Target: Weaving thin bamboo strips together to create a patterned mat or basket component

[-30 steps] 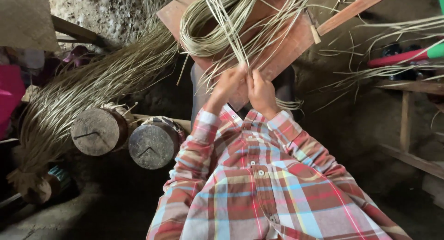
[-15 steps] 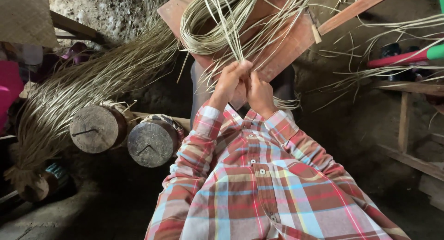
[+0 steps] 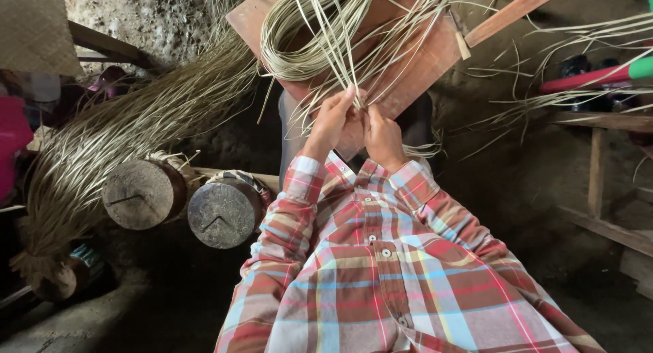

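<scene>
Both my hands are raised close together in front of my plaid shirt, pinching thin pale straw strips (image 3: 326,40). My left hand (image 3: 333,118) grips several strips between thumb and fingers. My right hand (image 3: 382,135) is closed on neighbouring strips right beside it, the two hands touching. The strips loop up and fan out over a slanted reddish wooden board (image 3: 422,60) behind my hands. Where the strips meet under my fingers is hidden.
A big sheaf of loose straw (image 3: 115,142) hangs at the left above two round log ends (image 3: 143,193) (image 3: 224,213). A woven mat (image 3: 34,26) is at the top left. Wooden shelving (image 3: 598,162) with a red and green object (image 3: 598,74) stands at the right.
My hands have shifted slightly upward along the strips and stayed closed on them. The view has moved a little; the sheaf and logs are unchanged.
</scene>
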